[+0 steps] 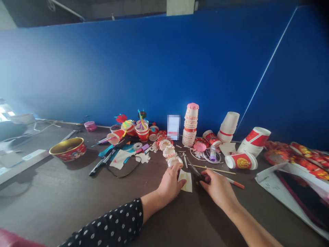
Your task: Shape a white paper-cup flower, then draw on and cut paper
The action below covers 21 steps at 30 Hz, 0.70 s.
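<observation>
My left hand is closed on a small whitish piece of paper with yellow marks, its thumb lying over the near edge. Just beyond those fingertips is a white frilled paper piece, in a row with similar cut pieces. To the right, my right hand grips a pair of scissors by dark handles, with the blades pointing away and to the left. The blades are apart from the paper. Part of the handles is hidden by my fingers.
A stack of paper cups stands against the blue wall. Fallen red-and-white cups, a wooden stick and an orange-ended marker lie to the right, near a tablet. Leftward are a gold-lined bowl and decorated cups.
</observation>
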Tool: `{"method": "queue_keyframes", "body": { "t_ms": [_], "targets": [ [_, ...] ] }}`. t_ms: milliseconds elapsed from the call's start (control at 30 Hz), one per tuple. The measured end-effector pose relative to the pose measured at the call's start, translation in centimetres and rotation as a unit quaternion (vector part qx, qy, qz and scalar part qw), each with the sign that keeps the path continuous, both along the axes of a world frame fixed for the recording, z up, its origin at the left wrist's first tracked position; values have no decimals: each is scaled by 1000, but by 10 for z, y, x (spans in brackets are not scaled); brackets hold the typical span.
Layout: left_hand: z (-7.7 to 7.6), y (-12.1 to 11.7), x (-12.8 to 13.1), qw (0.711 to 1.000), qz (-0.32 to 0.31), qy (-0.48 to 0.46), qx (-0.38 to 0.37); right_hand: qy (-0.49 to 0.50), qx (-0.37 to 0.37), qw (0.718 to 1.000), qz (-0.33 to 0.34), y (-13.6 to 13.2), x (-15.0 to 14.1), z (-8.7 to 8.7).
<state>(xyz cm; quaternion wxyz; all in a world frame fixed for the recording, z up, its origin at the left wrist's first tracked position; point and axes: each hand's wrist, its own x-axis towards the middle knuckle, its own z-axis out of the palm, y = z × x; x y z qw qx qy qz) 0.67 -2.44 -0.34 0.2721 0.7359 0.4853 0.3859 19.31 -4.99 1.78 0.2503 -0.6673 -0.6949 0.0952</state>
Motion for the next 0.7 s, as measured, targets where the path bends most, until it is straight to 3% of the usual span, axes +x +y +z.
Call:
{"method": "queue_keyframes", "body": {
  "t_ms": [167,267,333,433,567,700],
  "targets": [
    [14,-3,-3,996,15,37,76,17,-4,1000,5,-1,0,0],
    [26,3,-10,989,69,62,113,21,-7,1000,5,-1,-1,-2],
    [32,13,-20,978,146,99,108,22,-7,1000,9,-1,-1,-2],
    [36,35,-43,951,244,165,97,23,3,1000,20,-1,-1,-3],
    [39,61,-81,892,379,242,39,18,4,999,27,0,-1,-4],
    [45,72,-121,840,489,238,-7,11,0,1000,21,0,-1,-4]
  ]
}}
